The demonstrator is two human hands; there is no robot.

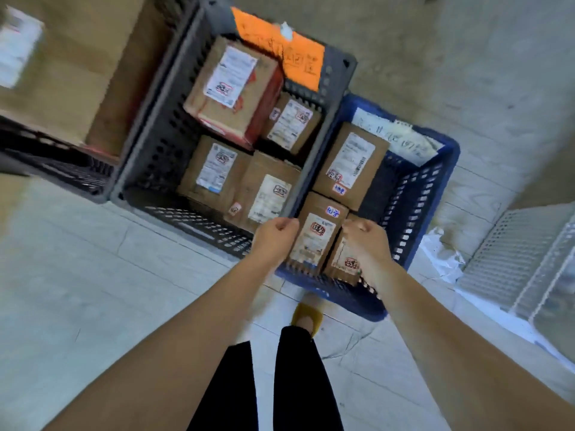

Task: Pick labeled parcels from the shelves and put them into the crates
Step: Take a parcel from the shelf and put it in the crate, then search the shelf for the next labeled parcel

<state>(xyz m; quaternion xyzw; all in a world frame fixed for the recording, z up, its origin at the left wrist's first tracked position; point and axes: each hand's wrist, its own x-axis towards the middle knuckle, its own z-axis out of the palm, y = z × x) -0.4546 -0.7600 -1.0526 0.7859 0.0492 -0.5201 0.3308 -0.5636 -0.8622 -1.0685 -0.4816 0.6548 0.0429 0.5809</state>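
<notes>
- the parcel (314,237) sits in the near corner of the blue crate (417,194), label face up, directly between the two hands.
- the left hand (275,233) is at its left edge and the right hand (365,241) at its right, both about equally near.
- both hands are curled; through the blur i cannot tell whether they pinch the parcel's edges or hold nothing.
- its long axis points away from the person, the far end leaning slightly right.

Likely a parcel depot; crates (155,135) hold labelled parcels (230,79).
</notes>
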